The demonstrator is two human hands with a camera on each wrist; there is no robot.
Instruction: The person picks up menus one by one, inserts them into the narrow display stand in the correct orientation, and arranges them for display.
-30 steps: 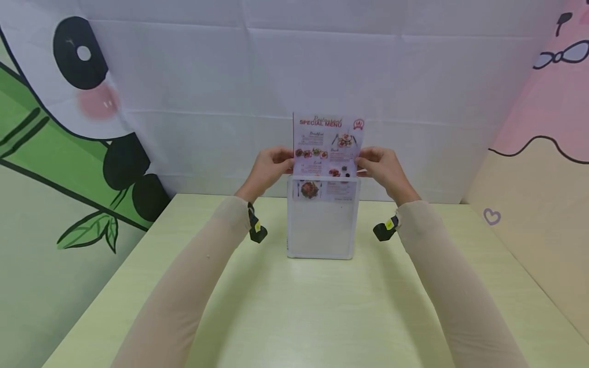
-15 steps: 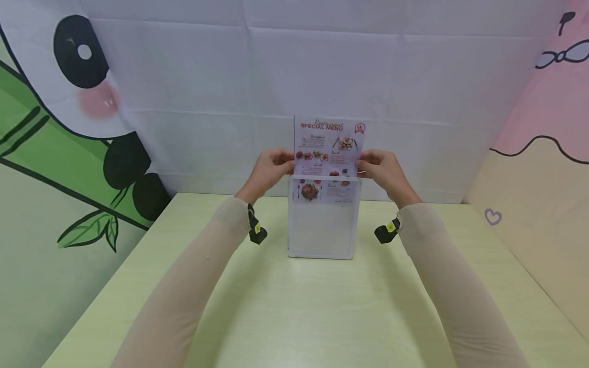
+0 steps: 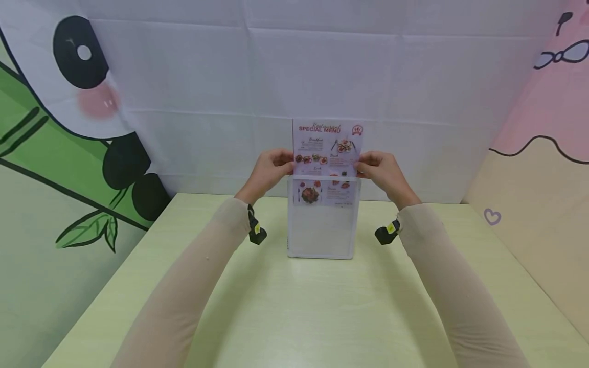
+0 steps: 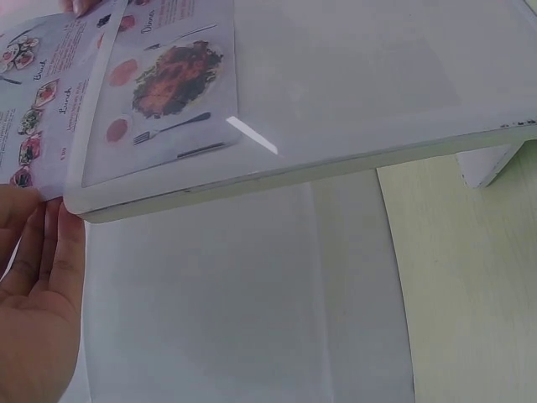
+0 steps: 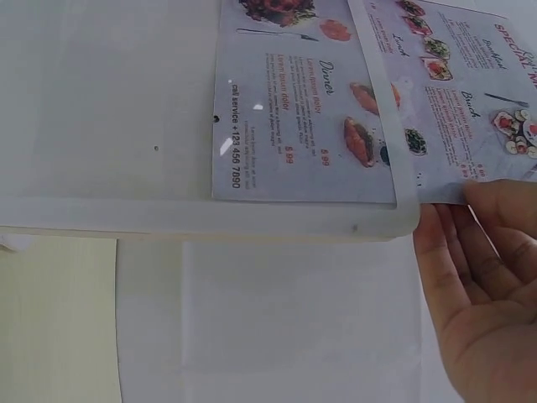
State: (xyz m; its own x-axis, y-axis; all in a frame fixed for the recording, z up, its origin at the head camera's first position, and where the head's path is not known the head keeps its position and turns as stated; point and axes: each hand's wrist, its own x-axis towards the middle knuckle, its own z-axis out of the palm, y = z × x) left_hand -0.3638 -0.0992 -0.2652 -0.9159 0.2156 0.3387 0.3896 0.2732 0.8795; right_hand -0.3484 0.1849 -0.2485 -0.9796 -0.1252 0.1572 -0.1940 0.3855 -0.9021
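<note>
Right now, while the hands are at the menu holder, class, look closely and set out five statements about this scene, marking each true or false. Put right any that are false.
1. The lower part of the menu sheet is inside the holder. True.
2. The menu sheet is headed "Drinks List". False: its heading reads "Special Menu".
3. The left hand and the right hand grip opposite side edges of the menu sheet. True.
4. The holder stands on the table. True.
5. The right hand rests flat on the table. False: it is raised, with its fingers at the menu sheet's edge.
</note>
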